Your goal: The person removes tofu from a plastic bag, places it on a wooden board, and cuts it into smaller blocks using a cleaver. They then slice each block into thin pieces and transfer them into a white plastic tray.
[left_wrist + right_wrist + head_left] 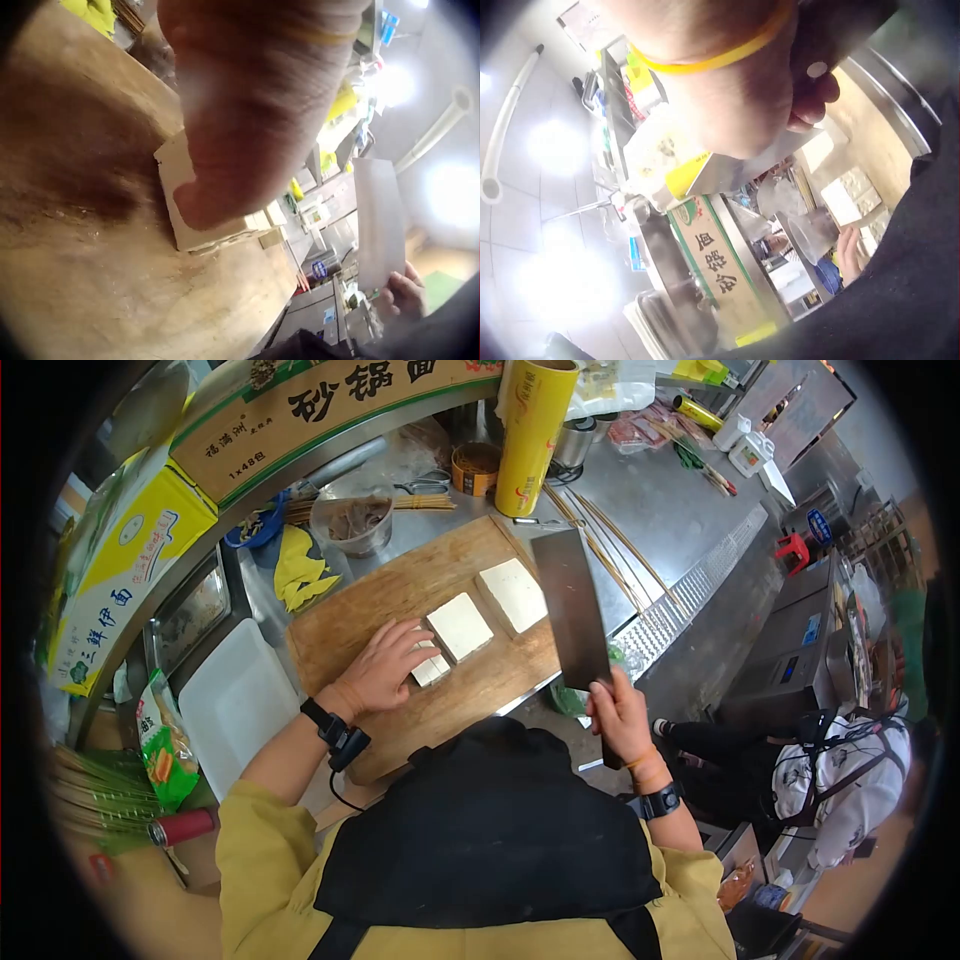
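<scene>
A wooden cutting board (365,605) bears pale blocks of tofu in a row: one at the far right (513,595), one in the middle (460,627) and smaller cut pieces (431,669) at the left. My left hand (380,668) rests on the left pieces with its fingers extended. In the left wrist view its thumb (225,187) lies against the tofu's top. My right hand (622,720) grips the handle of a cleaver (572,605), raised off the board's right side with the broad blade pointing away from me. The right wrist view shows fingers (810,112) curled round the dark handle.
A white plastic tray (238,700) stands left of the board. Behind it are a clear tub (353,525), a yellow cloth (300,570) and an upright yellow roll (535,440). Long skewers (625,555) lie at the right. Another person (850,780) is at the far right.
</scene>
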`<state>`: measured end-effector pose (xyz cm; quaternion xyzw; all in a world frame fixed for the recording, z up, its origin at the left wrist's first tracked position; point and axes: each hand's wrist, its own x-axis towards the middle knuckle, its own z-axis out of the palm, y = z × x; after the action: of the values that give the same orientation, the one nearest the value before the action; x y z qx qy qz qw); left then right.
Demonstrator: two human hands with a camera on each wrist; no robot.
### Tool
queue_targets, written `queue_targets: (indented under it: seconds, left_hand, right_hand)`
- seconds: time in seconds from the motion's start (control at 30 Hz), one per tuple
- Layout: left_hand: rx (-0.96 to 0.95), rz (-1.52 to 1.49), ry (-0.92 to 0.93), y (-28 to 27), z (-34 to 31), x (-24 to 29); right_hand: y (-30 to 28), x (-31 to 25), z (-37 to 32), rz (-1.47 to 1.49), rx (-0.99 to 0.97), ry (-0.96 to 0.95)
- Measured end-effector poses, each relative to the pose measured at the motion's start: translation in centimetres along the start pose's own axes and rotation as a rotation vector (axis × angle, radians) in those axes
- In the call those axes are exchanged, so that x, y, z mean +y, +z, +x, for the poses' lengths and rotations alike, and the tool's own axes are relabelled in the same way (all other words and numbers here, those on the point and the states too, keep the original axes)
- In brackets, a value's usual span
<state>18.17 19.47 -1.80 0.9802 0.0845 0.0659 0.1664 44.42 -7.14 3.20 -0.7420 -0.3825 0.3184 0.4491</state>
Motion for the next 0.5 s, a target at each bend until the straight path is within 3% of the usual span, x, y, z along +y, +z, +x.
queue_targets:
  seconds: [0.13,0.33,0.5]
  left_hand:
    - [-0.036,0.081,0.143,0.3,2.2,-1.2]
    - [-0.034,0.083,0.194,1.7,3.2,-1.9]
    - [-0.155,0.097,0.154,1.0,3.5,-2.4]
  right_hand:
    - [-1.5,2.4,-1.4,0.088,0.074,0.073]
    - [-1.7,3.8,-2.1,0.17,0.136,0.151]
    - [-1.6,4.1,-1.2,0.168,0.103,0.158]
